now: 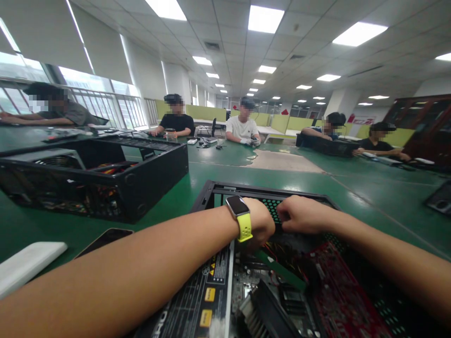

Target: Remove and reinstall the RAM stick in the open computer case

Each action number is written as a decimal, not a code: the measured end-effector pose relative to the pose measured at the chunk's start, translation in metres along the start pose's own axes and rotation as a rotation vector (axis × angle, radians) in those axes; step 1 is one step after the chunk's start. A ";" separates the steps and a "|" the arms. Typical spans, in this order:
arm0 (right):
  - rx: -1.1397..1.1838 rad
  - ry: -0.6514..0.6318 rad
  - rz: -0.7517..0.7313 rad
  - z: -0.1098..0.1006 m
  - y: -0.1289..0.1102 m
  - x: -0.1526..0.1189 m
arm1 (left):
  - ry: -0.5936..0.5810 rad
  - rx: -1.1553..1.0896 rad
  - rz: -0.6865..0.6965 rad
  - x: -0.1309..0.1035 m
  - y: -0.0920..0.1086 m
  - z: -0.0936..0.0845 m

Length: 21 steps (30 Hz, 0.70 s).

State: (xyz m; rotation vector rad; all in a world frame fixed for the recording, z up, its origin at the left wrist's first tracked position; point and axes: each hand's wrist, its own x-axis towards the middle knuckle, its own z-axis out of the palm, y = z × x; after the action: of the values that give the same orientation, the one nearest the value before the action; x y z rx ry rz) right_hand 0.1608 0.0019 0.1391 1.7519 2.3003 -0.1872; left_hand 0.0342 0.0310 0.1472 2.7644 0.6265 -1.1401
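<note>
An opened black computer case [207,193] lies in front of me, with a labelled power supply [211,281] on its left side. Inside it are a motherboard [248,277], a black cooler with metal fins [264,310] and a red circuit board [338,286]. My left hand [260,220], with a yellow-strapped watch [239,211] at the wrist, is curled over the far part of the case; its fingertips are hidden. Just right of it, my right hand [296,214] has its fingers curled near the perforated panel [271,206]. Whatever either hand holds is hidden.
Another open computer case [151,183] stands at the left on the green table [204,171]. A white object [31,263] and a dark phone-like slab [105,239] lie near my left arm. Several people sit round the table's far side. A dark object [439,199] is at the right edge.
</note>
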 end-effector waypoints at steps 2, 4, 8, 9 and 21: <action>0.062 0.001 -0.043 0.000 0.006 0.000 | -0.007 0.002 -0.014 -0.001 0.000 -0.001; 0.084 -0.116 -0.080 0.008 0.006 0.004 | -0.025 -0.011 -0.020 -0.001 -0.001 -0.002; 0.028 -0.425 -0.053 0.025 -0.006 0.016 | -0.016 -0.025 0.014 -0.003 0.000 -0.002; 0.014 -0.456 -0.050 0.026 -0.010 0.018 | -0.013 -0.034 0.013 -0.003 0.000 -0.002; -0.199 0.174 -0.061 0.001 0.001 -0.003 | 0.056 -0.030 0.037 -0.002 0.004 0.000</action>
State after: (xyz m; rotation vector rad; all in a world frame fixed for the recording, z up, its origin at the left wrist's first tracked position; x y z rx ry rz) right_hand 0.1630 -0.0010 0.1390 1.6582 2.3988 0.1850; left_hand 0.0345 0.0267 0.1482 2.7793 0.5911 -1.0404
